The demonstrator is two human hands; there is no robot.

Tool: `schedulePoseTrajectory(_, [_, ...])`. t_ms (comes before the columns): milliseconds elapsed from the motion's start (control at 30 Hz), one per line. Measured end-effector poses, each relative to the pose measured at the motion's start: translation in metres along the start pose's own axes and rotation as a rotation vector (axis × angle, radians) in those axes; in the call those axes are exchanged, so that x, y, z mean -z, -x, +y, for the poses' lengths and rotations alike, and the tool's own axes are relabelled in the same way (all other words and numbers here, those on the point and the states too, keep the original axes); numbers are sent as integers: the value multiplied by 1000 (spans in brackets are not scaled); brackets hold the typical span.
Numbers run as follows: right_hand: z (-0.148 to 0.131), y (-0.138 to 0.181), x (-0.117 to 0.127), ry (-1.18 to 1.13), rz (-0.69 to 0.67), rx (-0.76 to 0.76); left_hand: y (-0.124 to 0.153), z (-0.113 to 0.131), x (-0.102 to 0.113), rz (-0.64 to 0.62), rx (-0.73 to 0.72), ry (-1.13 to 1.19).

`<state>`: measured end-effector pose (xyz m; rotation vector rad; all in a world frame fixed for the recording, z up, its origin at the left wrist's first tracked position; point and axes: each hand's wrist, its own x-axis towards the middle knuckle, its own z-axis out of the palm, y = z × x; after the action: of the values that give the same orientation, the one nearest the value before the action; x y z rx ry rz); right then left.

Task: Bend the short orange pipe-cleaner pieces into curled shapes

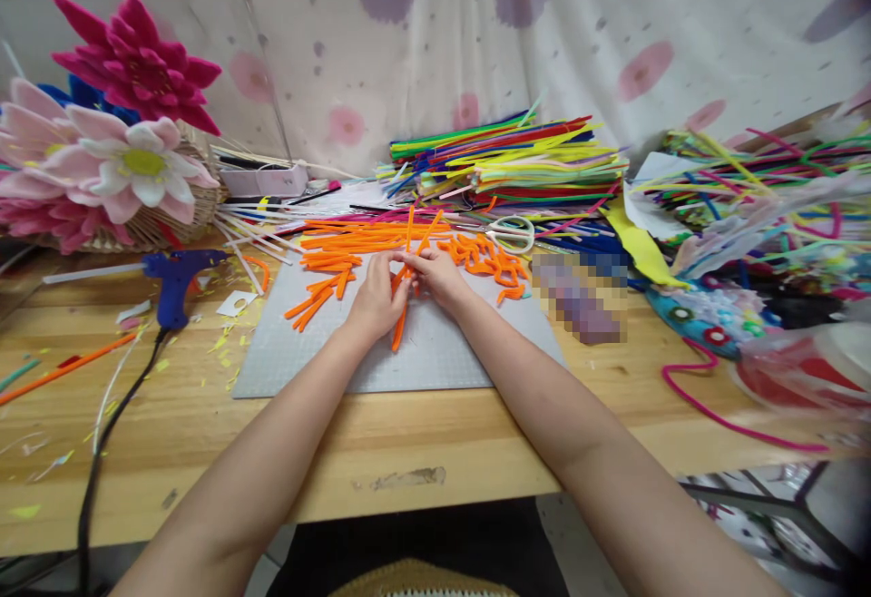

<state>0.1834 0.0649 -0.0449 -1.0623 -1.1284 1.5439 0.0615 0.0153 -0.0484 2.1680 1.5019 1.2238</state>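
Note:
Both hands meet over a grey cutting mat (435, 370). My left hand (378, 293) is closed around orange pipe cleaners (400, 329), which stick out above and below the fingers. My right hand (439, 275) pinches the same crossing pipe cleaners from the other side. Just left of my hands lie short straight orange pipe cleaner pieces (319, 299). Longer orange stems (354, 236) are stacked behind them. To the right sits a heap of bent, curled orange pieces (486, 257), with white-handled scissors (513, 234) beyond it.
A blue glue gun (173, 284) with a black cord stands at left, near a basket of felt-like flowers (146, 161). Bundles of coloured pipe cleaners (531, 161) pile up at the back. At right are a plastic-wrapped tub (809, 366) and a loose magenta stem (721, 425).

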Motion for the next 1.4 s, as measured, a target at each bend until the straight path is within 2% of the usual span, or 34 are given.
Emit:
schedulePoseTrajectory(100, [-2,0,-2,-14,62,28,0,2,2,-43,138,-65])
schedulePoseTrajectory(233, [-4,0,-2,-31,89,31,-1,3,9,-274,240,-177])
schedulePoseTrajectory(300, [-5,-2,1,-74,141,31,-2,5,12,-280,248,-269])
schedulePoseTrajectory(467, [-11,-13,19,-196,382,66,-1,9,14,-287,193,-481])
schedulePoseTrajectory(633, [-17,-17,30,-223,474,101,-1,12,10,-331,149,-538])
schedulePoseTrajectory(767, [-19,-16,28,-285,404,92,0,13,9,-333,158,-531])
schedulePoseTrajectory(867, [-21,-14,26,-325,276,54,0,13,10,-281,157,-500])
schedulePoseTrajectory(933, [-23,-12,26,-331,246,32,1,14,10,-248,146,-493])
schedulePoseTrajectory(1100, [-27,-11,28,-370,347,-47,0,18,5,-307,70,-570])
schedulePoseTrajectory(1200, [-27,-13,31,-375,402,-36,0,23,2,-347,16,-595])
schedulePoseTrajectory(1400, [-28,-15,35,-416,427,-12,0,32,-1,-392,-77,-581])
